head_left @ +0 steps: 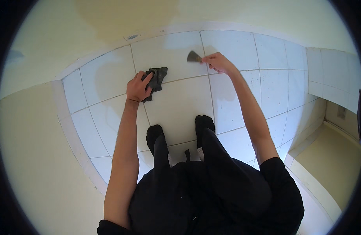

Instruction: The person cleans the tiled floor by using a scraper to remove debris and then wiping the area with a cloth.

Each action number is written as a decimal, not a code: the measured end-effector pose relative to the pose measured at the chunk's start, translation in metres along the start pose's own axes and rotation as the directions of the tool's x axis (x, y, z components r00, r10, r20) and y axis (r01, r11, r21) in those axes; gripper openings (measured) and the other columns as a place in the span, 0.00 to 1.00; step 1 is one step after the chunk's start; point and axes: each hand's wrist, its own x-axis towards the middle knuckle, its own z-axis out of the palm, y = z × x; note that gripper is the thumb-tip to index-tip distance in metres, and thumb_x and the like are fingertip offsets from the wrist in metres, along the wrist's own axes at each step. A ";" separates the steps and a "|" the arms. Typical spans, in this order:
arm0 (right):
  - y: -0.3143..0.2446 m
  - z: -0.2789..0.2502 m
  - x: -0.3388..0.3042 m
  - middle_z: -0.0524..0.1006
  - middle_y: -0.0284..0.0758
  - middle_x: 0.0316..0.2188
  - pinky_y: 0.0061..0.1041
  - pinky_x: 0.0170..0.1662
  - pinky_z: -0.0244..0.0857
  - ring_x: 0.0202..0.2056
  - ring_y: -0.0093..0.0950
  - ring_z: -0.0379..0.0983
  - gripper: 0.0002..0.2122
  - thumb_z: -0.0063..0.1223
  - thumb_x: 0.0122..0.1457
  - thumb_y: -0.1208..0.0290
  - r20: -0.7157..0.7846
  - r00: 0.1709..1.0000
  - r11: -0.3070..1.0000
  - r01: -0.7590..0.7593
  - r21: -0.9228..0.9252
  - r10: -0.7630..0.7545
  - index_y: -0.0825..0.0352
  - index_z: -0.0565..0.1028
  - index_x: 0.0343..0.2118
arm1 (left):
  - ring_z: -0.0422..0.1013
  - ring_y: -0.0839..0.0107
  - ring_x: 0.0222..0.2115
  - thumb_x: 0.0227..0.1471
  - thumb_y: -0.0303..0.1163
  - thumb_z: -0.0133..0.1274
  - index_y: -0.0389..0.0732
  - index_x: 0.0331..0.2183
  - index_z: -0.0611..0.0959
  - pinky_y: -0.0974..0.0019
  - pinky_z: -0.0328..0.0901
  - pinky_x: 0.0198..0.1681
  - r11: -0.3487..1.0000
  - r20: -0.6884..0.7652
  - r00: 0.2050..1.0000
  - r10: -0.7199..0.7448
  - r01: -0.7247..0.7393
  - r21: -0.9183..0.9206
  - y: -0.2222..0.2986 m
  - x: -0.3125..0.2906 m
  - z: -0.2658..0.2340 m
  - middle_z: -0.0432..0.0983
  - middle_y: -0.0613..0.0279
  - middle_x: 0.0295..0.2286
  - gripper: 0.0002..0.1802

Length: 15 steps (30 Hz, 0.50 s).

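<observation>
A crumpled dark grey cloth (159, 76) lies bunched under my left hand (139, 87), whose fingers are curled into it against the white tiles. To the right and a little farther off, my right hand (218, 62) grips a putty knife (194, 57) by its handle. The knife's dark, flared blade points left, low over the tiled floor (180, 102); whether its edge touches the tile I cannot tell. Most of the handle is hidden in my fingers.
Pale walls (110, 19) with a light skirting border the floor ahead and on the left. A chipped spot (132, 37) marks the far skirting. My feet in black socks (204, 124) stand close below my hands. At the right is a tiled ledge (333, 68) with a recess beneath.
</observation>
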 end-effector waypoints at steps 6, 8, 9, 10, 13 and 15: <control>-0.003 -0.029 -0.038 0.84 0.42 0.30 0.37 0.38 0.73 0.34 0.38 0.82 0.14 0.61 0.54 0.59 -0.244 0.967 0.651 -0.136 -0.747 -0.077 0.63 0.85 0.38 | 0.74 0.62 0.35 0.33 0.30 0.62 0.52 0.48 0.81 0.60 0.73 0.31 1.000 0.015 1.000 -0.011 0.012 -0.007 0.002 0.001 -0.001 0.71 0.63 0.36 0.33; -0.029 -0.027 -0.061 0.84 0.40 0.32 0.37 0.41 0.75 0.37 0.40 0.82 0.11 0.59 0.56 0.61 -0.386 0.918 0.579 -0.268 -0.770 -0.088 0.61 0.85 0.36 | 0.75 0.62 0.35 0.33 0.30 0.62 0.52 0.48 0.81 0.61 0.73 0.31 1.000 0.013 1.000 -0.009 0.009 -0.001 0.001 0.000 -0.002 0.71 0.63 0.36 0.33; -0.032 -0.022 -0.065 0.84 0.40 0.32 0.37 0.41 0.75 0.37 0.40 0.82 0.11 0.59 0.56 0.61 -0.386 0.918 0.579 -0.268 -0.770 -0.089 0.61 0.85 0.36 | 0.75 0.62 0.35 0.33 0.30 0.62 0.52 0.48 0.81 0.60 0.73 0.31 1.000 0.010 1.000 -0.013 0.014 -0.006 0.001 0.000 -0.002 0.71 0.62 0.36 0.33; -0.033 -0.017 -0.068 0.84 0.40 0.32 0.39 0.40 0.74 0.38 0.40 0.82 0.10 0.58 0.57 0.62 -0.353 0.925 0.668 -0.175 -0.723 -0.139 0.61 0.84 0.36 | 0.75 0.62 0.35 0.33 0.30 0.62 0.52 0.48 0.81 0.60 0.73 0.31 1.000 0.007 1.000 -0.019 0.019 -0.010 0.001 -0.001 -0.002 0.71 0.62 0.36 0.33; -0.024 -0.007 -0.065 0.83 0.40 0.33 0.41 0.40 0.74 0.37 0.40 0.81 0.10 0.56 0.58 0.66 -0.265 0.906 0.686 0.038 -0.726 -0.330 0.64 0.83 0.40 | 0.75 0.62 0.35 0.34 0.30 0.62 0.53 0.48 0.81 0.60 0.73 0.31 1.000 0.003 1.000 -0.014 0.014 -0.004 0.003 0.001 0.000 0.71 0.62 0.36 0.33; -0.013 0.013 -0.053 0.83 0.41 0.34 0.41 0.39 0.74 0.36 0.41 0.81 0.12 0.55 0.59 0.70 -0.182 0.867 0.609 0.163 -0.776 -0.464 0.65 0.82 0.44 | 0.75 0.62 0.35 0.34 0.30 0.62 0.53 0.48 0.81 0.60 0.73 0.31 1.000 0.002 1.000 -0.018 0.018 -0.005 0.002 0.001 -0.001 0.71 0.63 0.36 0.32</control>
